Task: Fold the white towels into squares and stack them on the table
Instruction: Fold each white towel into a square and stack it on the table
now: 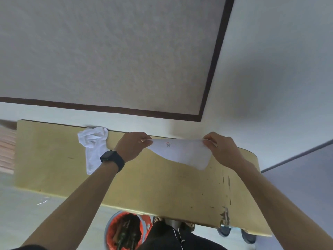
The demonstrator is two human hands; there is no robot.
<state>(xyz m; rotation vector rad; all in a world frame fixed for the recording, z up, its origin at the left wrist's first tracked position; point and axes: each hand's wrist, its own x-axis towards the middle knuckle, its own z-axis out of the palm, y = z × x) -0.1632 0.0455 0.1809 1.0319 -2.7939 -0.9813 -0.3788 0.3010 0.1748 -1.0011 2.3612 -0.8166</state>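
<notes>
Left hand [132, 146] and right hand [220, 147] each pinch a top corner of a white towel [182, 153] stretched over the table's [144, 186] far edge, a crumpled towel [93, 147] lying further left; cloth looks light, limp, best gripped at corners.

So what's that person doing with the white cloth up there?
A person is folding towels. The left hand and the right hand each pinch a top corner of a white towel. They hold it stretched out over the yellow table, and it has a small red mark near the top. A second white towel lies crumpled on the table by its far edge, not folded yet. No folded stack is in view.
</notes>
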